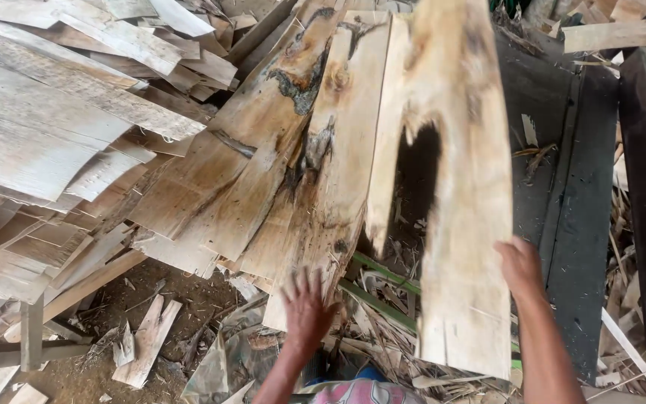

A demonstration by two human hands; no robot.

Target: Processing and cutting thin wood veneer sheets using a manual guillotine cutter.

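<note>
1. The right hand [519, 263] grips the edge of a thin, pale veneer sheet [457, 224] with a dark, ragged hole, at five o'clock.
2. The left hand [306, 308], fingers spread open, rests against a knotty, streaked sheet [323, 187].
3. A heap of grey, curled sheets [54, 127] runs off the frame at ten o'clock.

The scene is lit by soft, even daylight, with no hard shadows or glare seen. Motion blur is found on the sheet [450, 187] held by the right hand [519, 265] and on the spread left hand [306, 303]; beyond the left hand the stacked wood is rendered sharper. Deep shadow is kept to the sheet's hole and the dark bench right of the right hand.
</note>
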